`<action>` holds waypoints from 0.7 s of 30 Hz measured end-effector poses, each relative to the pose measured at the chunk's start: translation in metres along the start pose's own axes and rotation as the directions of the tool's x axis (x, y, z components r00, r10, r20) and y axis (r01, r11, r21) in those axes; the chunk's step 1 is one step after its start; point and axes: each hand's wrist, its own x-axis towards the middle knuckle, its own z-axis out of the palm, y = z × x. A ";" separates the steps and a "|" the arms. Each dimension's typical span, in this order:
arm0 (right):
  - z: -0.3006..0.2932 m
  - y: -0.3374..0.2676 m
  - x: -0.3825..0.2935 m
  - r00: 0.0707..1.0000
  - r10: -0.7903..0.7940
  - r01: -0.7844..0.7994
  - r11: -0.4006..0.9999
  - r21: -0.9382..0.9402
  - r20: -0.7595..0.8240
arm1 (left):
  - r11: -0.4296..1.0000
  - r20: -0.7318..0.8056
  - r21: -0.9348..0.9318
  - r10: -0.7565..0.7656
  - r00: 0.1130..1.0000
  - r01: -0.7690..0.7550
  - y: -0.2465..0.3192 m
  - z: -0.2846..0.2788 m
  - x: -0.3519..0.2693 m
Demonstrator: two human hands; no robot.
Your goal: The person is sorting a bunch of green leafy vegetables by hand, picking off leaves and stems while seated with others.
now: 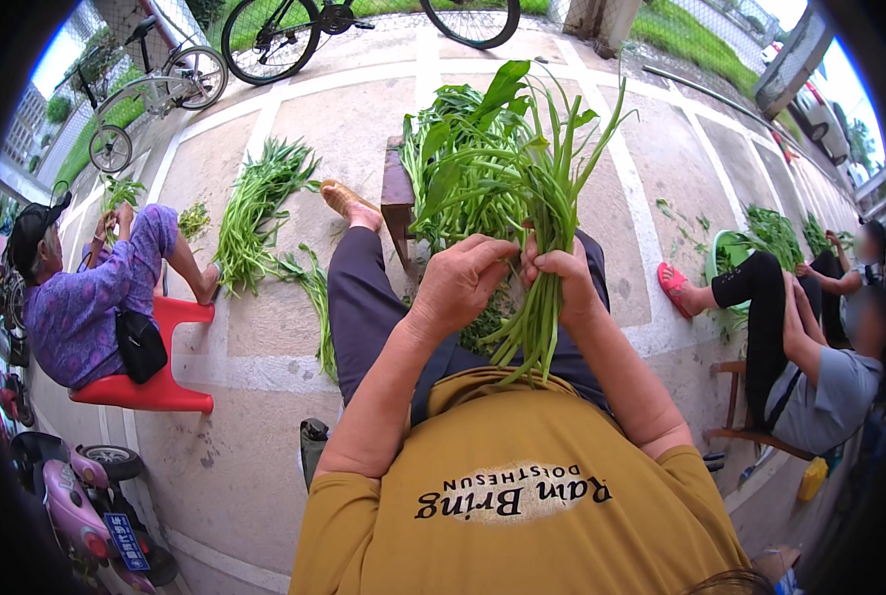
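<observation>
My right hand is closed around a bunch of leafy green stems, which look like water spinach. The leaves point away from me and the cut ends hang over my lap. Just beside it, my left hand has its thumb and fingers drawn together close to the stems; whether a stem is pinched between them is hidden. Beyond my hands, a large heap of the same greens lies on a low wooden bench.
On the paving at left lie a pile of greens and a smaller bundle. A person sits there on a red plastic stool. People sit at right by a green basin. Bicycles stand ahead.
</observation>
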 end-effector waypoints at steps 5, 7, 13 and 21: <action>-0.002 0.001 0.000 1.000 0.000 0.000 1.000 0.014 -0.006 | 0.975 0.005 0.207 0.079 0.997 -0.078 0.003 -0.006 -0.006; -0.002 0.003 0.001 1.000 0.000 0.000 1.000 0.027 -0.007 | 0.971 -0.027 0.230 0.081 0.996 -0.073 0.003 -0.008 -0.007; 0.000 0.004 0.001 1.000 0.004 -0.003 1.000 0.021 -0.021 | 0.997 -0.130 0.040 -0.060 0.990 0.066 -0.005 -0.005 -0.011; 0.000 0.003 0.001 1.000 0.023 -0.023 0.997 0.075 -0.008 | 0.702 -0.024 -0.588 -0.512 0.858 0.403 -0.028 -0.004 -0.019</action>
